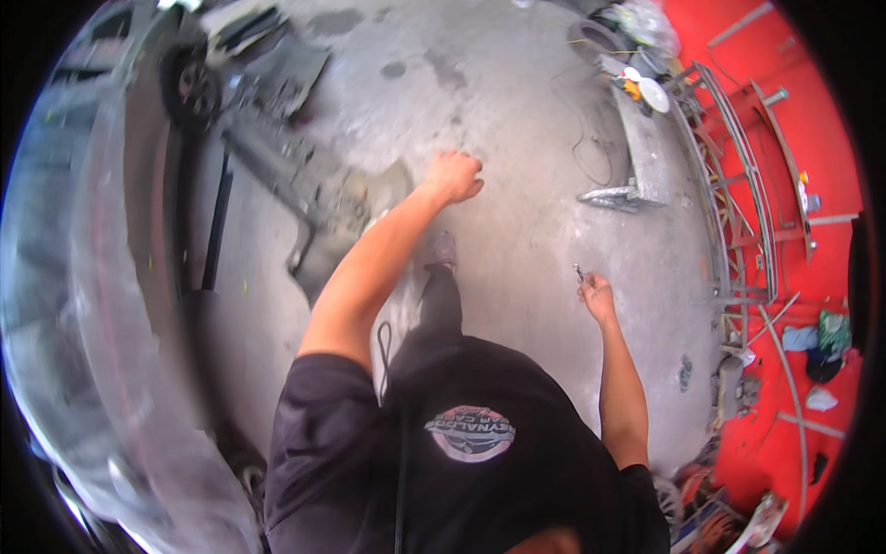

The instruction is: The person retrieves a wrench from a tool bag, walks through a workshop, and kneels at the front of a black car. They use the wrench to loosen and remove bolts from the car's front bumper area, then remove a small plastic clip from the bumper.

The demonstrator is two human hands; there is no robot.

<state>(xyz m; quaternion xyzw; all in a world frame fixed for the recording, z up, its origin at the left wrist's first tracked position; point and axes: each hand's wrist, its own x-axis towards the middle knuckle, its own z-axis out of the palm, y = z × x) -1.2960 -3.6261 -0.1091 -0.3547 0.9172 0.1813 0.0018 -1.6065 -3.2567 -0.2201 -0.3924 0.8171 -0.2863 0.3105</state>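
Note:
My right hand [598,297] is closed around a small metal hand tool with a rounded shiny head [578,270]. The tool's dark shaft goes into my fingers, which hide the rest, so its exact kind does not show. Out in front and to the left of it, my left hand [452,177] is loosely curled over the floor, with no object showing in it. Below and left of that hand lies a large grey car body panel section [341,198] on the concrete.
A car partly covered in clear plastic sheeting [101,305] fills the left side, a wheel [196,88] beyond it. At the right, a long silvery part [641,152] lies before a metal rack [738,175] and red wall [821,120]. My shoe [445,247] is on the floor [526,166].

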